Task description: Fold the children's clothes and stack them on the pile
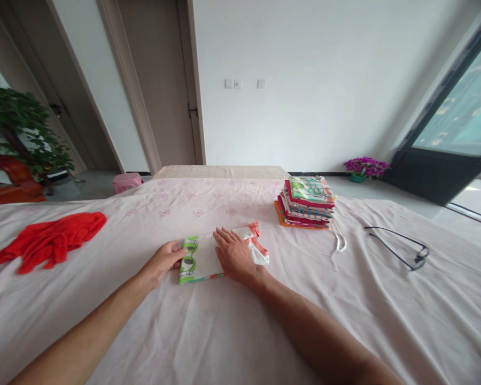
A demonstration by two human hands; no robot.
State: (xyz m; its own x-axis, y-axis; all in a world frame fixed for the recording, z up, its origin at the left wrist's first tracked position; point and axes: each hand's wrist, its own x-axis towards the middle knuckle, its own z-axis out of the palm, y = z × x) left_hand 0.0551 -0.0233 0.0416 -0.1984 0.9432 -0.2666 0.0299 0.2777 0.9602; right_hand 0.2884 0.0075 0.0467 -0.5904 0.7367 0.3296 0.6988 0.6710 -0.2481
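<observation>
A folded garment (206, 255), white with a green and grey print at its left end, lies on the covered surface in front of me. Its right end shows loose white fabric with orange trim. My left hand (166, 262) pinches the left edge, thumb on top and the other fingers partly hidden beneath. Flat on top of the cloth, my right hand (236, 254) rests with its fingers stretched out, covering the middle of the garment.
A stack of folded clothes (307, 203) stands to the right, white cords (339, 240) trailing from it. Black-framed glasses (404, 248) lie farther right. At the left is a crumpled red cloth (60, 239). A pale patterned sheet (224, 331) covers the wrinkled surface.
</observation>
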